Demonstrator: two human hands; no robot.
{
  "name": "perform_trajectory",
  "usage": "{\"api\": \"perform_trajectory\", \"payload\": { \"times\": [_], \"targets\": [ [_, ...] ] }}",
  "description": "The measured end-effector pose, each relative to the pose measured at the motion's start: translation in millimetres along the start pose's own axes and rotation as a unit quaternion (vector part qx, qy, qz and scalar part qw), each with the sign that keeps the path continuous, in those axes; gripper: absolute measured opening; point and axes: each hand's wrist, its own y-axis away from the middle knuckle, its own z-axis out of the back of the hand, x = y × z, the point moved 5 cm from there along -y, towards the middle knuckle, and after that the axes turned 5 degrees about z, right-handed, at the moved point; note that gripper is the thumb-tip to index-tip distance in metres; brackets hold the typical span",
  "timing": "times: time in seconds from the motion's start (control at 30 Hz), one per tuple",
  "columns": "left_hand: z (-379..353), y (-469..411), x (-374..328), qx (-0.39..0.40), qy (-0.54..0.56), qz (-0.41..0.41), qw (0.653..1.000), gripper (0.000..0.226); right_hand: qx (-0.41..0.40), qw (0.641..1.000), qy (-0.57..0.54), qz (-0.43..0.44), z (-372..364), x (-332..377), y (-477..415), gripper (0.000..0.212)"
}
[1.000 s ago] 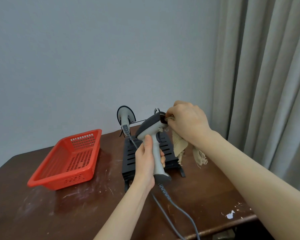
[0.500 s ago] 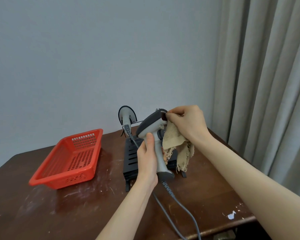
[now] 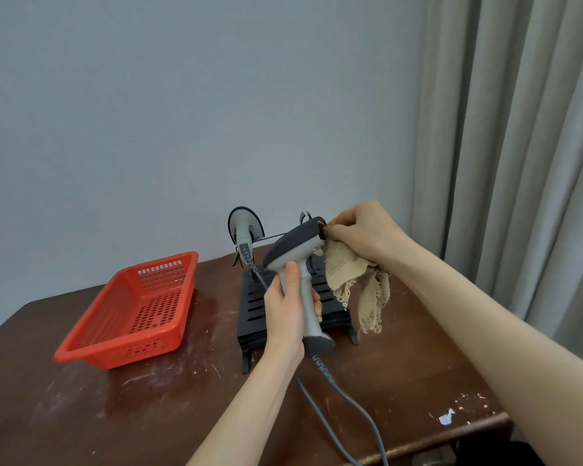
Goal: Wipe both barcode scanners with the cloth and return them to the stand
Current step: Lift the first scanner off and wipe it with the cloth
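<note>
Table (image 3: 115,415): gap between basket (image 3: 125,352) and stand (image 3: 253,309)

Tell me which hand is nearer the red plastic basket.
Left. The left hand holds the grey barcode scanner by its handle, just right of the red plastic basket; the right hand, pressing the beige cloth to the scanner's head, is farther right.

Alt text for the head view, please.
The left hand grips a grey barcode scanner by its handle while the right hand presses a beige cloth to its front end. Behind them, a second scanner at a black stand; red basket to the left.
</note>
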Motion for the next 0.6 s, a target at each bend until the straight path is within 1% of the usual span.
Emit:
{"api": "perform_trajectory", "payload": {
  "times": [0.13,0.17,0.23,0.33,0.4,0.47,0.53,0.6],
  "targets": [
    [-1.0,-0.4,0.5,0.018,-0.009,-0.002,1.000,0.050,0.043,0.999,0.024,-0.015,9.1,0.2,-1.0,0.016],
    [-1.5,-0.7,0.6,0.020,-0.011,0.001,1.000,0.050,0.043,0.999,0.031,-0.014,13.3,-0.4,-0.3,0.016],
    [-1.5,-2.6,0.2,0.021,-0.002,0.009,1.000,0.048,0.015,0.999,0.048,0.012,21.8,-1.1,1.2,0.012],
    [-0.1,-4.5,0.6,0.016,0.006,0.020,1.000,0.049,-0.029,0.993,0.080,0.080,27.5,3.8,7.9,0.009],
    [0.9,-4.9,2.0,0.016,0.002,0.024,1.000,0.051,-0.027,0.983,0.120,0.133,23.0,8.6,9.4,0.010],
    [0.5,-4.5,1.7,0.018,-0.004,0.025,1.000,0.051,-0.013,0.968,0.183,0.174,16.6,13.7,9.5,0.013],
    [0.3,-4.4,0.5,0.017,-0.003,0.027,0.999,0.048,0.000,0.950,0.245,0.194,12.5,17.1,8.6,0.015],
    [0.5,-4.3,-0.2,0.019,0.000,0.027,0.999,0.045,0.018,0.937,0.295,0.187,11.2,18.1,7.6,0.017]
  ]
}}
